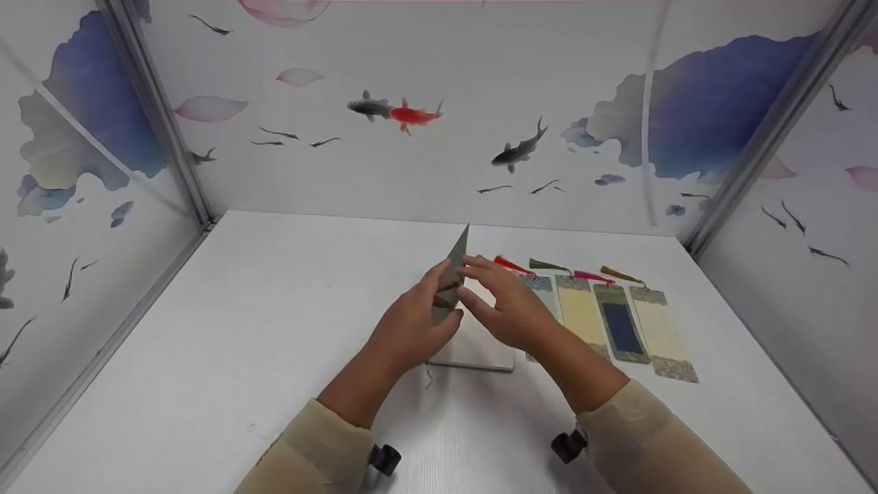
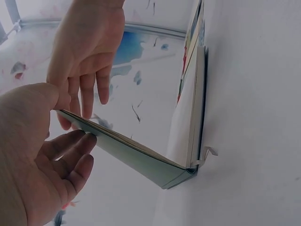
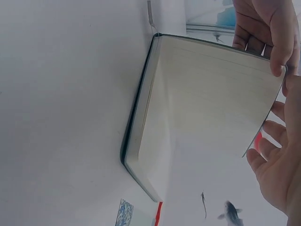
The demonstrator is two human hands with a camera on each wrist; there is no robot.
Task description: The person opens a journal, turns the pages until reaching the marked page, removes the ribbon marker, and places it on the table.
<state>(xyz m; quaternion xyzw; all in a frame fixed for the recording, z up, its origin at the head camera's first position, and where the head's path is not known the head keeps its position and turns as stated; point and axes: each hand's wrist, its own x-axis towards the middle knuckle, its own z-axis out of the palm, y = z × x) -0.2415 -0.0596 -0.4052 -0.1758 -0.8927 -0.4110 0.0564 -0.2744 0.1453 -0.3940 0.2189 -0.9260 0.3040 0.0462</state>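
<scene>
A notebook (image 1: 473,353) with a dark green cover lies open on the white table, its block of pages flat. The front cover (image 2: 136,162), with some pages against it, stands raised at a steep angle. My left hand (image 1: 415,326) pinches its free edge, thumb on the page side (image 3: 216,89) and fingers on the outside. Close to the same edge is my right hand (image 1: 511,305), its fingers fairly straight and touching or nearly touching it. A thin ribbon (image 1: 429,376) sticks out from the notebook's near end.
To the right lie several tasselled bookmarks: a yellow bookmark (image 1: 582,309), a green one with a dark blue panel (image 1: 623,328) and a cream bookmark (image 1: 662,333) among them. White panels (image 1: 425,171) printed with fish and petals enclose the table (image 1: 226,329).
</scene>
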